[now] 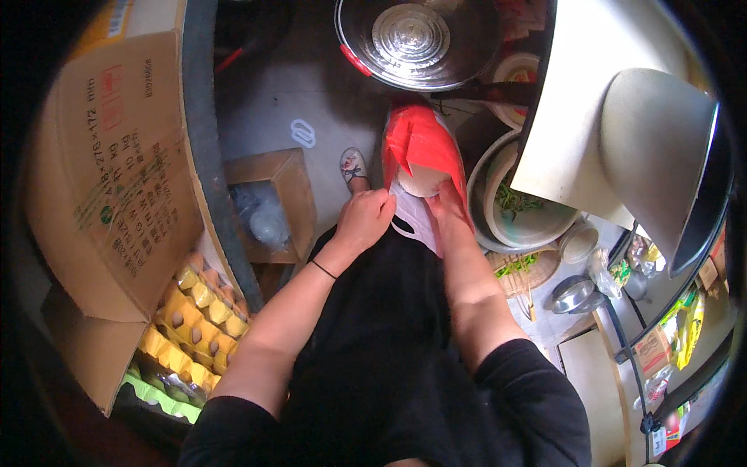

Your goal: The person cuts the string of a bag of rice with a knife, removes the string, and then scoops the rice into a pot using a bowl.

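Observation:
A red and white plastic bag [424,137] with a cut-out handle stands upright in front of me, its mouth towards my body. My left hand [366,217] is closed with its fingertips pinching the left edge of the bag's mouth. At the right side of the opening, my right hand [445,204] reaches in, thumb and fingers against a pale rounded thing [421,180] inside. Whether that is loose grain or the bottom of a bowl cannot be made out. Most of the right fingers are hidden by the bag.
Beyond the bag sits a large shiny metal basin [467,64]. Nested tubs [540,230] with green vegetables stand to the right, below a white board [566,134]. At left are an open carton [122,192] with egg trays [195,333] and a smaller cardboard box [300,204].

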`<state>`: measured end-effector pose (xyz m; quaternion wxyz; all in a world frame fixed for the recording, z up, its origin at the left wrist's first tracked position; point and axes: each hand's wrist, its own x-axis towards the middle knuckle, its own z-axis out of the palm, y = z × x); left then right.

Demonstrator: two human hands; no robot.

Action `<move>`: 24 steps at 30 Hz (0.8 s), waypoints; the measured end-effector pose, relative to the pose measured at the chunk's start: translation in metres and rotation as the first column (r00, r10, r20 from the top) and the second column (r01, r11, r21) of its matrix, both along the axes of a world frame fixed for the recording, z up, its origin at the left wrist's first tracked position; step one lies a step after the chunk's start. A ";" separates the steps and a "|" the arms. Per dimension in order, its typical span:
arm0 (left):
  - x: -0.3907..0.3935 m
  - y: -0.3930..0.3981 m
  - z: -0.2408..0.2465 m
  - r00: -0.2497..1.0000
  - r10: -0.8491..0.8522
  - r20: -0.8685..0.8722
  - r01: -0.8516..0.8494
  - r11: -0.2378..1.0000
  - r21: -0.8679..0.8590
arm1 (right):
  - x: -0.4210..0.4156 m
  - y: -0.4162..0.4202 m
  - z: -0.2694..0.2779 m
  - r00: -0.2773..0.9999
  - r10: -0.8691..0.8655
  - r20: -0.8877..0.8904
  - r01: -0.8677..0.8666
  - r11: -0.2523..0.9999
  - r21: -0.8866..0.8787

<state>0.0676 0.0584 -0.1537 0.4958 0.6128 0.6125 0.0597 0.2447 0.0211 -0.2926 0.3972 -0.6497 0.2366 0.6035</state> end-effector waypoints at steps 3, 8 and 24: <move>0.001 -0.002 0.003 0.999 0.045 -0.012 -0.045 0.999 -0.010 | 0.003 0.002 0.012 0.999 0.015 -0.035 -0.014 1.000 0.014; -0.002 -0.008 -0.003 0.993 0.092 -0.079 -0.101 0.988 -0.117 | 0.007 -0.002 0.047 0.987 -0.084 -0.137 0.084 0.996 -0.003; -0.025 -0.012 0.066 0.921 0.388 -0.031 -0.361 0.822 -0.441 | 0.015 0.024 0.245 0.961 0.190 -0.201 -0.179 0.981 0.068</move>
